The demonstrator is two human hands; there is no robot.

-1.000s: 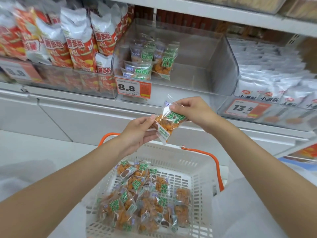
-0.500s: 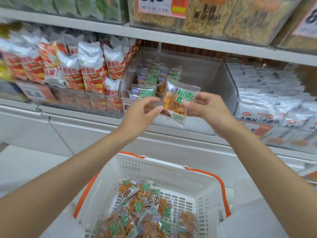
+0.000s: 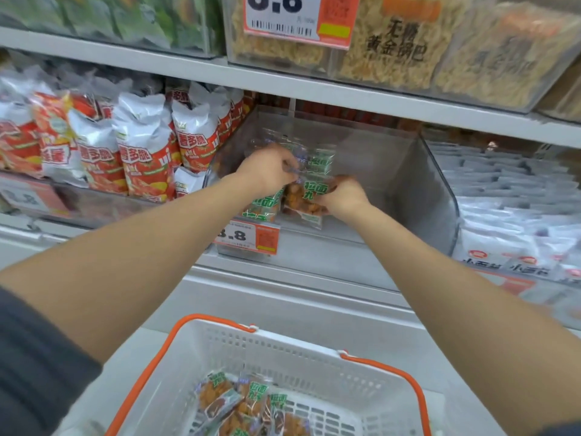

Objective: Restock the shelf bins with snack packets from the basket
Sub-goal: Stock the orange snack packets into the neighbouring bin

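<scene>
Your left hand (image 3: 270, 171) is inside the clear bin (image 3: 424, 196), fingers curled, pinching the top seal of the snack packet (image 3: 306, 196). The packet stands nearly upright between both hands, touching the stocked packets (image 3: 320, 158). Your right hand (image 3: 344, 198) grips its right edge. Bare bin floor lies rightward, nearer that hand. Spare packets (image 3: 251, 401) wait in the basket (image 3: 283, 339) below.

One head-worn camera looks forward and down, close on the clear plastic shelf bin (image 3: 418, 190), white orange-handled basket (image 3: 283, 344) at frame bottom.
</scene>
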